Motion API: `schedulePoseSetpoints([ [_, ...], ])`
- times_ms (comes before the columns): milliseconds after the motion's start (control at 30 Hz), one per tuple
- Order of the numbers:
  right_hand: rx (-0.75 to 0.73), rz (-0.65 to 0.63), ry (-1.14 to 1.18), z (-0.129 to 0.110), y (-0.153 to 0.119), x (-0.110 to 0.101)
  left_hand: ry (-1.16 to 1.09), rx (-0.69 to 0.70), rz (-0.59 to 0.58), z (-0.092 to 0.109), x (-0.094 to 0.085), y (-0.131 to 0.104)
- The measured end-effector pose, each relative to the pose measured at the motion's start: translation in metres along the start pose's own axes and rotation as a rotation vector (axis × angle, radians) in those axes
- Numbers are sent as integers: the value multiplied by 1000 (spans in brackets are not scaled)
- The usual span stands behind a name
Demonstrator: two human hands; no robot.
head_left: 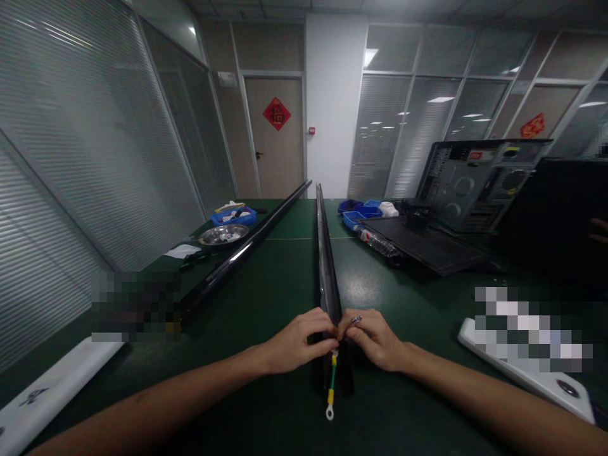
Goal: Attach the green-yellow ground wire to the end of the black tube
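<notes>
A long black rail point(325, 266) runs away from me down the middle of the green table point(289, 278). At its near end, a short green-and-yellow wire point(333, 377) with a ring terminal point(329, 413) points towards me. My left hand point(304, 335) is closed, thumb and fingers pinched at the wire's upper end, whose tip they partly hide. Beside it, the fingers of my right hand point(373, 335) are closed at the rail's end. A small shiny metal piece point(356, 320), perhaps a screw, sticks out between its thumb and forefinger. The fingertips of both hands nearly meet.
Another long black rail point(251, 247) lies to the left. Beyond it are a metal bowl point(224, 235) and a blue basket point(232, 216). Blue bins point(365, 209), a flat black panel point(422, 244) and an open computer case point(475, 183) stand right. White devices point(527, 373) flank me.
</notes>
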State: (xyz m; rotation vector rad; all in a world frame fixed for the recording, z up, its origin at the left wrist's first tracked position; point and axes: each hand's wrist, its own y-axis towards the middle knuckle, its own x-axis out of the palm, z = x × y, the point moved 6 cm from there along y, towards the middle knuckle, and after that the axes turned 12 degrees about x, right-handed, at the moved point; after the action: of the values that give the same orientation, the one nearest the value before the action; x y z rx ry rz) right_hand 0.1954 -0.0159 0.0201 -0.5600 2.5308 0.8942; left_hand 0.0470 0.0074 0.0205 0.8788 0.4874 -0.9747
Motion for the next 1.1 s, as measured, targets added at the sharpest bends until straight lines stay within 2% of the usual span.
schedulePoseSetpoints([
  [333, 28, -17, 14, 1, 4, 0, 2, -16, 7, 2, -1, 0],
  [600, -15, 20, -95, -4, 1, 1, 14, -12, 4, 0, 0, 0],
  [1100, 49, 37, -142, 6, -2, 4, -12, 25, -13, -1, 1, -1],
])
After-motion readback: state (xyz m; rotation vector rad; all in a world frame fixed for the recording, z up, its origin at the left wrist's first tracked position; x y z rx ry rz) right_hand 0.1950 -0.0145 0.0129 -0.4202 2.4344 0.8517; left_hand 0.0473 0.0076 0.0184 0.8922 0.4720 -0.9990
